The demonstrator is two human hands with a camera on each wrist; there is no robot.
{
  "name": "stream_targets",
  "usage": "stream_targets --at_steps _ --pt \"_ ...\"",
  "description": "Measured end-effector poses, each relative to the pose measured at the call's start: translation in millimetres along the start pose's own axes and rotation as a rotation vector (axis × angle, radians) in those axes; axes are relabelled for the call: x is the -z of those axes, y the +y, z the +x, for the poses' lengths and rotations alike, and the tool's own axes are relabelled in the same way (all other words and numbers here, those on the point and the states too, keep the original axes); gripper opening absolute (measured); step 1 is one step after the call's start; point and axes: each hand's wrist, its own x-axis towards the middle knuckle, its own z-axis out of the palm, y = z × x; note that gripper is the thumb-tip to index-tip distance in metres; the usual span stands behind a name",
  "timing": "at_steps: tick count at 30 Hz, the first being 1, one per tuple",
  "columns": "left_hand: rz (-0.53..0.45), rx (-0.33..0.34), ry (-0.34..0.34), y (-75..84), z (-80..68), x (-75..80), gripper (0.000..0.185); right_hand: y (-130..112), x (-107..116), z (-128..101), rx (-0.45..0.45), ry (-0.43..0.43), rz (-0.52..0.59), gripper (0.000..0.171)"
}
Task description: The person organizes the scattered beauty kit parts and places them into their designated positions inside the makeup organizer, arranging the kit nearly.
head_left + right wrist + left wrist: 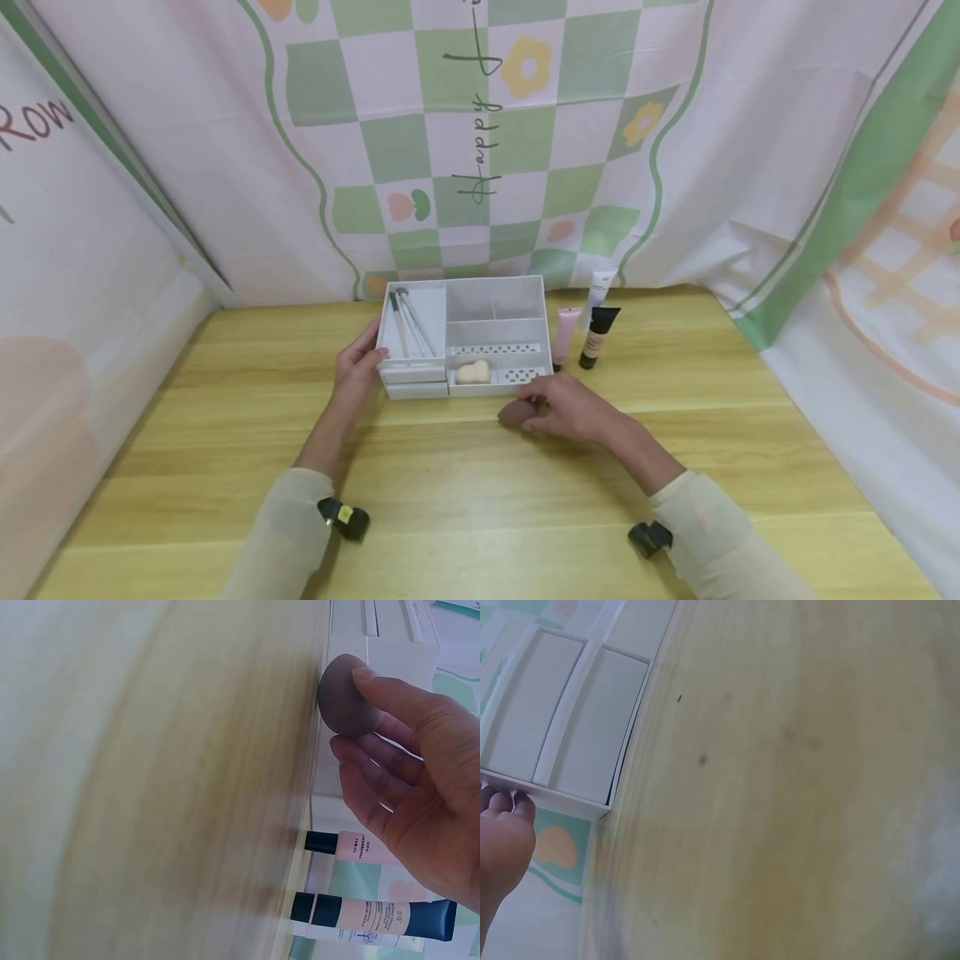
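Note:
A white desktop organizer [495,308] stands near the back of the table. My left hand [358,367] rests against its left side wall; in the left wrist view the fingertips [522,801] touch that side. A brown egg-shaped makeup sponge [348,697] is pinched between the thumb and fingers of my right hand [573,408], just in front of the organizer's right front corner. A beige makeup sponge [473,372] lies in a front compartment. Several makeup brushes [408,321] lie in the left top tray.
Right of the organizer stand a pink tube [567,333], a beige tube with black ends [595,340] and a white tube [599,289]. Two drawers [416,390] form the organizer's left front. A patterned curtain [487,150] hangs behind the wooden table [450,517].

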Motion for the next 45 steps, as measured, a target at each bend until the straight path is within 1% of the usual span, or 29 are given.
stream_targets --at_steps 6,11,16,19,21,24,28,30,35,41,45 --pt "0.000 0.017 0.009 -0.2 0.0 -0.2 0.060 -0.5 0.0 0.0 -0.011 0.000 0.008 0.037" --pt "0.024 0.020 0.010 -0.9 0.8 0.6 0.059 -0.5 0.3 0.2 -0.027 0.001 0.014 0.038" --pt "0.035 -0.016 -0.001 -3.0 0.2 1.3 0.061 -2.6 2.4 -0.7 -0.041 0.003 0.018 0.039" --pt "0.016 -0.046 -0.011 -4.3 -1.0 1.8 0.063 -2.9 2.9 -1.0 -0.042 0.001 0.021 0.038" --pt "0.002 -0.053 -0.018 -4.5 -1.4 1.9 0.063 -2.9 3.0 -1.2 -0.051 0.001 0.026 0.038" --pt "0.004 -0.032 -0.015 -3.6 -1.4 1.3 0.063 -2.8 4.1 -1.7 -0.048 0.012 0.022 0.037" --pt "0.030 0.021 -0.006 -0.9 -0.6 0.7 0.061 -2.2 6.6 -2.2 -0.032 0.033 0.013 0.037" --pt "0.024 0.031 -0.002 -0.3 0.0 0.8 0.060 -1.6 7.5 -2.1 -0.027 0.039 0.011 0.038" --pt "0.000 0.025 0.002 -0.1 0.1 0.3 0.059 -1.2 10.4 -1.9 -0.040 0.046 0.031 0.037" --pt "-0.010 0.022 0.002 -0.4 -0.5 -0.2 0.060 -2.1 16.0 -1.6 -0.041 0.073 0.026 0.035" --pt "-0.026 0.019 0.005 -1.2 0.4 0.0 0.060 -1.2 18.2 -0.1 -0.058 0.087 0.026 0.035"
